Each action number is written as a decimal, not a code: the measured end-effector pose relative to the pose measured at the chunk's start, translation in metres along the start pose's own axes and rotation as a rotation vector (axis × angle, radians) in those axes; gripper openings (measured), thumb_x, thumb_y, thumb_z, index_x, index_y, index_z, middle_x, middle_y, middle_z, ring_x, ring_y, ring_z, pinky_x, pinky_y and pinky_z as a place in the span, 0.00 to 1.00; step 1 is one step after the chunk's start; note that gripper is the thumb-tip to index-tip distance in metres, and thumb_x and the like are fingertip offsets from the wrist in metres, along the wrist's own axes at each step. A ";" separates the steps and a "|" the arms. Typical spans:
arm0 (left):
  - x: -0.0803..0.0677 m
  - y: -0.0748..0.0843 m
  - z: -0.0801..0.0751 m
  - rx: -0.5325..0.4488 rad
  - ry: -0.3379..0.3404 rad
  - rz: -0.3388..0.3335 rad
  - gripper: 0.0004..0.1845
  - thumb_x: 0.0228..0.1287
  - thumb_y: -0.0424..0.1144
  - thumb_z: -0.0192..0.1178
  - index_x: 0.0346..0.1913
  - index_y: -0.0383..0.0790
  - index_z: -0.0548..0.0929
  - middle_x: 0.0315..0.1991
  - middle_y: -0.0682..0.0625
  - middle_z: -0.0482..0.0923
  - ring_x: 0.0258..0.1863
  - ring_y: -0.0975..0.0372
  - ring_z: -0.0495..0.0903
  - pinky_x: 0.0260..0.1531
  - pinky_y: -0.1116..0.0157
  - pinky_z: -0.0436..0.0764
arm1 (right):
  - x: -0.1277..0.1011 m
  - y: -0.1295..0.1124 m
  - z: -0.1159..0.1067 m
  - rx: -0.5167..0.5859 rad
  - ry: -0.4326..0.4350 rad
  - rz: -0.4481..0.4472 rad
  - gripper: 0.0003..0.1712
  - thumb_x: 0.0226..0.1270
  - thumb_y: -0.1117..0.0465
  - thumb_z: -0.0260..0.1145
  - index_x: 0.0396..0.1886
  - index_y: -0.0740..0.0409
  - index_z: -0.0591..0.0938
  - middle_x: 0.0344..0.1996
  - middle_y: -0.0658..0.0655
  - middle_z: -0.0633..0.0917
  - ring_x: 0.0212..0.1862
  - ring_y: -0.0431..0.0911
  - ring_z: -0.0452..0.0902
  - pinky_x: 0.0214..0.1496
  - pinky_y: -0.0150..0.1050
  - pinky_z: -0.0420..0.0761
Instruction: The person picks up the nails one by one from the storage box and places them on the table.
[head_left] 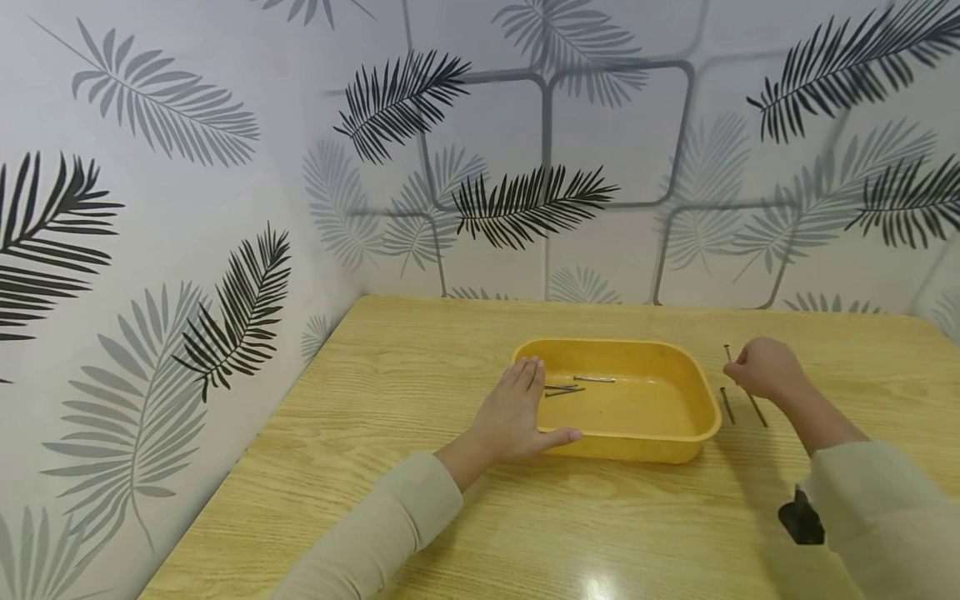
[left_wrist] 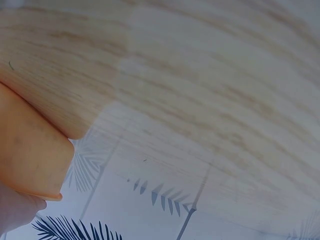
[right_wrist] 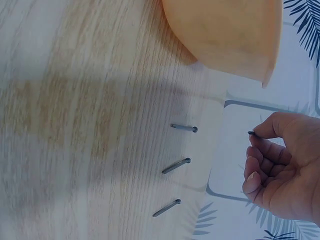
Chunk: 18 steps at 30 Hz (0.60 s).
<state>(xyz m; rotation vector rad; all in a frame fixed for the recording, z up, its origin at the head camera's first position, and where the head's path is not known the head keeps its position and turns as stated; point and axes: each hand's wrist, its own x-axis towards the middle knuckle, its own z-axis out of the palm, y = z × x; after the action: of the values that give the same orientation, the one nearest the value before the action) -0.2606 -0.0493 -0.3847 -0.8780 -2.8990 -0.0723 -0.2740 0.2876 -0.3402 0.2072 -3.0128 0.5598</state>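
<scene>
A yellow plastic tray (head_left: 637, 450) stands on the table with several nails (head_left: 595, 380) lying in its left part. My left hand (head_left: 510, 412) rests over the tray's left front corner, fingers straight along the left rim and thumb stretched over the front rim. Right of the tray, my right hand (head_left: 765, 369) is raised above the table and pinches a nail (right_wrist: 251, 133) between thumb and fingertips. Only a short dark end of it shows in the right wrist view. Three more nails (right_wrist: 176, 166) lie spaced apart on the table below this hand.
The wood-patterned table (head_left: 360, 400) meets leaf-patterned walls (head_left: 600, 250) at its back and left. A dark device (head_left: 801, 518) sits at the right sleeve. The tray's side (left_wrist: 37, 140) fills the lower left of the left wrist view.
</scene>
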 end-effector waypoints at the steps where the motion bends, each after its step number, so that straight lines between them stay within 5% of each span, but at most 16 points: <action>1: 0.000 0.000 0.000 0.001 0.000 0.000 0.54 0.58 0.73 0.41 0.71 0.30 0.48 0.73 0.39 0.47 0.73 0.51 0.47 0.72 0.59 0.49 | 0.000 0.001 0.000 -0.003 -0.001 -0.001 0.25 0.58 0.63 0.52 0.01 0.52 0.67 0.01 0.43 0.67 0.10 0.36 0.53 0.17 0.31 0.60; 11: -0.001 0.000 0.001 -0.012 -0.014 0.000 0.54 0.59 0.72 0.41 0.71 0.30 0.48 0.73 0.38 0.47 0.74 0.51 0.46 0.72 0.58 0.48 | -0.004 0.002 0.001 -0.002 -0.005 0.005 0.24 0.58 0.63 0.53 0.02 0.52 0.66 0.02 0.42 0.66 0.11 0.36 0.53 0.18 0.31 0.59; 18: -0.001 0.000 0.001 -0.012 -0.013 0.002 0.53 0.59 0.72 0.40 0.71 0.30 0.48 0.73 0.38 0.47 0.73 0.51 0.46 0.72 0.58 0.48 | -0.010 0.010 0.002 0.006 0.011 0.011 0.24 0.57 0.63 0.53 0.02 0.49 0.61 0.04 0.41 0.56 0.13 0.36 0.48 0.18 0.30 0.56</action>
<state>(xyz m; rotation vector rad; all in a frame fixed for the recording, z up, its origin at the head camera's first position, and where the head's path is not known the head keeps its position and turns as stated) -0.2595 -0.0497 -0.3857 -0.8871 -2.9126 -0.0834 -0.2661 0.2969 -0.3468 0.1868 -3.0041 0.5697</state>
